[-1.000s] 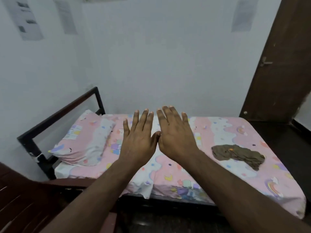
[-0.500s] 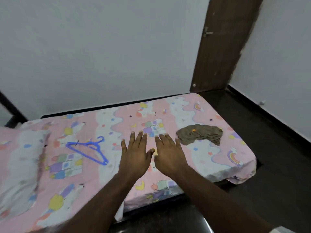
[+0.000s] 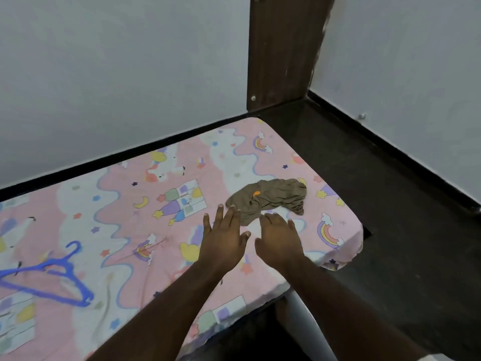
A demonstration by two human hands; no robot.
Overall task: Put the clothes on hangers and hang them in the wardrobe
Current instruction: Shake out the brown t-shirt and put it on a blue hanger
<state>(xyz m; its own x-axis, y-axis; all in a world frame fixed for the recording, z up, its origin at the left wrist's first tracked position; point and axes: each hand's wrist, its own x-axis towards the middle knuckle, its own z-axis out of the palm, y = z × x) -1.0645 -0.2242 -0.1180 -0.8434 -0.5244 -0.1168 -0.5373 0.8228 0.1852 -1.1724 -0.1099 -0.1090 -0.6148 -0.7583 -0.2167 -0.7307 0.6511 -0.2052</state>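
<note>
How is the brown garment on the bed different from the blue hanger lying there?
The brown garment is a soft, crumpled heap; the blue hanger is a thin, rigid open frame with a hook. The garment lies near the bed's right end, just beyond the fingertips of the left hand and right hand; the hanger lies far to the left, partly cut off by the picture's edge. Both rest on the pink patterned sheet, and neither is held.
</note>
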